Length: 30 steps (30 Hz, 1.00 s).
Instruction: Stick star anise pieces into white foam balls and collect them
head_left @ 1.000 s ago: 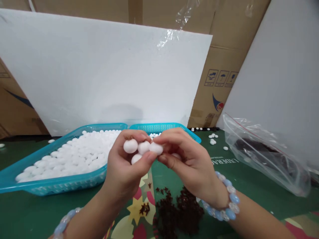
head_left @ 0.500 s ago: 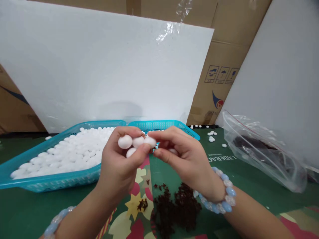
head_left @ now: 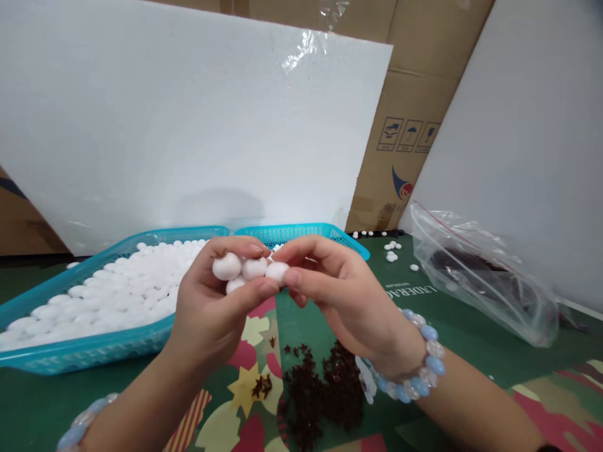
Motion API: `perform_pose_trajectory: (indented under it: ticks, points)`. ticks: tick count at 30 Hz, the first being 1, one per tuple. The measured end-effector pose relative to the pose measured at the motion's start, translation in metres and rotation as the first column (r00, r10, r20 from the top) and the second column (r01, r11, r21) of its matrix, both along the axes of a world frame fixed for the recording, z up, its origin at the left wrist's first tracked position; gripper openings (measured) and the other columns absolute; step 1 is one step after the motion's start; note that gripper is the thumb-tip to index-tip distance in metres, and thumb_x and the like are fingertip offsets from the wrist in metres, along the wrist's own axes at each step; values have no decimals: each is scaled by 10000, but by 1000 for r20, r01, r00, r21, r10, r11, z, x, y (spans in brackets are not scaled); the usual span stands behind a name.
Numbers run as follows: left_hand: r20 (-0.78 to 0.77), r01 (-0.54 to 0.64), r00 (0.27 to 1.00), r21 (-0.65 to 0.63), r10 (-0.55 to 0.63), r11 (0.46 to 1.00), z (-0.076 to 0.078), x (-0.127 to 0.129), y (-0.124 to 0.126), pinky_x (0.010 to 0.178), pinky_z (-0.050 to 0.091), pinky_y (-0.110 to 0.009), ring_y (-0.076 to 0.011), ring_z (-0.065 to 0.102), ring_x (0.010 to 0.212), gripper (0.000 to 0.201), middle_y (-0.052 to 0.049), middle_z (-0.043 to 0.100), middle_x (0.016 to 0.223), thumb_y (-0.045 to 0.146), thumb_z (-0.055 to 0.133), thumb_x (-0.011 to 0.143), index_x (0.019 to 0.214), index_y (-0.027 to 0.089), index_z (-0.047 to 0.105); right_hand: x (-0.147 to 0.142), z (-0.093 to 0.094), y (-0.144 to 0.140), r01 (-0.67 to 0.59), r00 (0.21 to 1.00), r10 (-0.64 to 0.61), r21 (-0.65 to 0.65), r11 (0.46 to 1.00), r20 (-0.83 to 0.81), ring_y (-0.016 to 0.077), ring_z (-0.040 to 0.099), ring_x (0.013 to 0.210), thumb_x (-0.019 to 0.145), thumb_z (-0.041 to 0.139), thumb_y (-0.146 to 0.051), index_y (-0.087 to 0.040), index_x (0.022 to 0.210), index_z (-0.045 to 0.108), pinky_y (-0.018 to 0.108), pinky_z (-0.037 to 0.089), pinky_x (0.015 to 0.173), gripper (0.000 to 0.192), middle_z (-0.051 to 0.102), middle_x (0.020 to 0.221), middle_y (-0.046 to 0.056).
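Note:
My left hand (head_left: 211,317) holds several white balls (head_left: 245,271) pinched between thumb and fingers, above the table's middle. My right hand (head_left: 339,295) meets it from the right, thumb and forefinger closed on the rightmost white ball (head_left: 277,271). Both wrists wear blue and white bead bracelets (head_left: 414,370). Below the hands lies a heap of dark brown star anise (head_left: 325,389) on the patterned green tablecloth (head_left: 471,351).
A turquoise basket (head_left: 94,351) full of white balls sits at the left, a second turquoise basket (head_left: 306,231) behind the hands. A clear zip bag (head_left: 480,276) with dark contents lies at the right. White foam boards (head_left: 188,113) and cardboard boxes stand behind.
The hands keep the same grip on the balls; the whole scene has shifted slightly left and down in view as the head moved.

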<state>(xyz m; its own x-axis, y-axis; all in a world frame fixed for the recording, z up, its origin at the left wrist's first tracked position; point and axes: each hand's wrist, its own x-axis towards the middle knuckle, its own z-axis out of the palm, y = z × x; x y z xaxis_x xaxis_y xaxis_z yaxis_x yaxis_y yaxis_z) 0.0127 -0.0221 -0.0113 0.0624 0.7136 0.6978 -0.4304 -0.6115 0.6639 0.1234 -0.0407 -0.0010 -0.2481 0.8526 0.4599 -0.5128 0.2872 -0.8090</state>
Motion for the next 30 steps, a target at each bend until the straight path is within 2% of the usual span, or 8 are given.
perform_pose_trajectory:
  ticks: [9, 14, 17, 20, 23, 25, 27, 30]
  points:
    - [47, 51, 998, -96, -47, 994, -1, 2, 1, 474, 421, -122, -53, 494, 547, 151, 35, 534, 589, 139, 641, 452, 566, 183, 553, 0, 0, 3, -32, 999, 33, -33, 999, 30, -20, 421, 418, 559, 532, -45, -139, 573, 523, 55, 336, 368, 95, 492, 473, -78]
    - [141, 196, 976, -261, -164, 945, 0, 4, 0, 459, 426, -130, -55, 501, 511, 134, 26, 537, 576, 234, 623, 487, 558, 157, 539, 1, -3, 8, 63, 994, -76, 156, 986, 75, 6, 464, 499, 590, 518, -46, -168, 629, 504, 88, 379, 414, 129, 505, 574, -66]
    - [201, 226, 966, -361, -161, 905, 1, 7, -1, 459, 426, -128, -54, 496, 495, 187, 33, 532, 534, 253, 650, 435, 538, 160, 524, 2, -6, 10, 185, 954, -248, 317, 930, 170, 36, 482, 538, 612, 518, -88, -173, 662, 491, 140, 411, 466, 102, 501, 619, -45]
    - [237, 235, 962, -458, -137, 857, 2, 10, -4, 444, 430, -136, -62, 493, 479, 249, 37, 528, 512, 248, 678, 361, 528, 171, 510, 3, -9, 11, 313, 834, -500, 546, 777, 234, 65, 479, 537, 633, 522, -131, -164, 663, 501, 181, 414, 474, 50, 497, 614, -22]
    - [254, 261, 956, -494, -150, 830, 1, 11, -5, 416, 418, -118, -48, 479, 454, 256, 45, 519, 498, 226, 677, 355, 536, 174, 504, 5, -11, 11, 333, 696, -703, 800, 498, 147, 76, 488, 574, 638, 518, -82, -146, 637, 514, 179, 412, 508, 64, 526, 604, -6]
    - [250, 266, 956, -505, -156, 821, 0, 11, -6, 406, 414, -118, -44, 473, 441, 236, 42, 523, 507, 209, 661, 384, 554, 176, 500, 6, -11, 12, 306, 635, -771, 897, 320, 58, 79, 498, 602, 643, 514, -68, -134, 619, 519, 175, 410, 539, 71, 547, 597, 6]
    - [247, 251, 959, -512, -140, 821, 0, 12, -5, 387, 407, -117, -39, 463, 418, 219, 37, 529, 518, 172, 643, 402, 563, 173, 494, 7, -11, 14, 267, 585, -811, 941, 208, 13, 83, 498, 598, 651, 514, -81, -132, 591, 518, 183, 406, 549, 78, 561, 582, 11]
    - [248, 222, 963, -515, -104, 828, -1, 13, -3, 345, 380, -97, -25, 439, 371, 199, 43, 514, 486, 96, 603, 423, 569, 163, 485, 11, -9, 18, 152, 507, -862, 984, 94, 4, 88, 471, 565, 667, 499, -103, -143, 533, 513, 206, 396, 558, 141, 580, 594, 6]
